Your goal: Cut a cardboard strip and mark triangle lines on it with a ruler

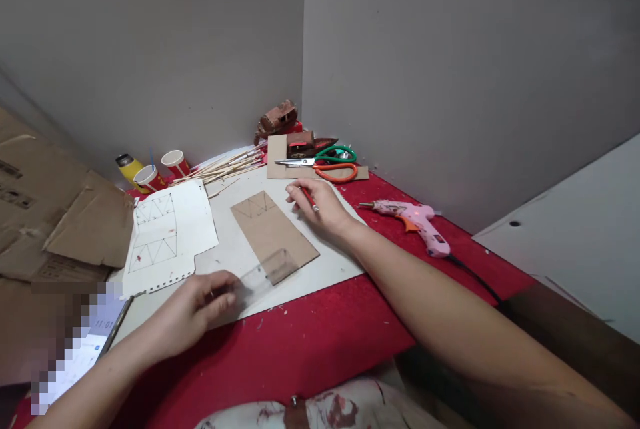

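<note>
My left hand (215,299) grips one end of a clear plastic ruler (267,273), blurred, its far end over the lower part of a brown cardboard piece (275,235). Dark zigzag lines cross the upper end of that cardboard. Closed around a red pencil or pen (309,199), my right hand (320,205) rests just right of the cardboard. Beneath lies a white sheet (330,262). To the left, a torn notebook page (200,229) bears two drawn panels with triangle patterns.
A pink glue gun (425,225) with its cord lies right of my forearm. Scissors (325,162), thin wooden sticks (225,165), two paper cups (175,161) and a yellow bottle (131,170) stand or lie farther back. Left are cardboard (65,195) and a partly blurred phone (103,332).
</note>
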Demonstrator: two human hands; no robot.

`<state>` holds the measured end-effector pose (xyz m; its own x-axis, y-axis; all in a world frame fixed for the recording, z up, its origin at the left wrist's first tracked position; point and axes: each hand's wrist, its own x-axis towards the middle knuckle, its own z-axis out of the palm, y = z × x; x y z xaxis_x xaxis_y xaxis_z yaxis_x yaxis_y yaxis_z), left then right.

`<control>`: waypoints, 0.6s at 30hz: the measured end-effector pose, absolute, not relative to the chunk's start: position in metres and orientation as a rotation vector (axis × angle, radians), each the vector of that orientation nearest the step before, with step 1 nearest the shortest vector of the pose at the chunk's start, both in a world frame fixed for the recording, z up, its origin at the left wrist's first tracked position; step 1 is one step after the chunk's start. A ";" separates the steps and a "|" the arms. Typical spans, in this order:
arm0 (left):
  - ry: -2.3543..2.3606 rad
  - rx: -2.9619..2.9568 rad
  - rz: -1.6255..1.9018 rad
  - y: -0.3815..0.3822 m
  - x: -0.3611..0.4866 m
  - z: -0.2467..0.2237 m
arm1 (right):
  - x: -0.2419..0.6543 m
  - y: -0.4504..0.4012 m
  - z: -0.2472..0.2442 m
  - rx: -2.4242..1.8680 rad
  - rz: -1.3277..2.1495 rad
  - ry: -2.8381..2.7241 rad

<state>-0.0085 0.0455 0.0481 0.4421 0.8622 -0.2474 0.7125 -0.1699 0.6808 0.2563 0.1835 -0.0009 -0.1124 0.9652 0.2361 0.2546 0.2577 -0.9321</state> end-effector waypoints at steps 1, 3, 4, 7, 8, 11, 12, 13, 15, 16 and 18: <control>1.362 1.882 0.339 0.051 -0.008 0.050 | 0.257 0.183 0.000 -1.129 0.989 -1.542; 1.411 1.776 0.495 0.065 -0.003 0.052 | 0.256 0.182 0.002 -1.054 1.127 -1.495; 1.420 1.733 0.560 0.073 0.001 0.052 | 0.255 0.182 0.002 -1.018 1.208 -1.483; 1.406 1.669 0.668 0.095 0.012 0.051 | 0.252 0.179 0.002 -0.918 1.454 -1.483; 1.394 1.664 0.676 0.102 0.016 0.050 | 0.252 0.178 0.003 -0.891 1.517 -1.482; 1.361 1.646 0.673 0.115 0.023 0.046 | 0.253 0.178 0.006 -0.845 1.618 -1.440; 1.352 1.639 0.669 0.117 0.024 0.045 | 0.255 0.179 0.007 -0.843 1.624 -1.413; 1.345 1.632 0.664 0.118 0.025 0.044 | 0.256 0.180 0.009 -0.844 1.623 -1.385; 1.328 1.623 0.642 0.119 0.026 0.042 | 0.259 0.184 0.012 -0.854 1.611 -1.333; 1.318 1.618 0.624 0.118 0.027 0.041 | 0.260 0.185 0.013 -0.862 1.602 -1.309; 1.294 1.609 0.577 0.117 0.028 0.039 | 0.262 0.189 0.015 -0.876 1.578 -1.265</control>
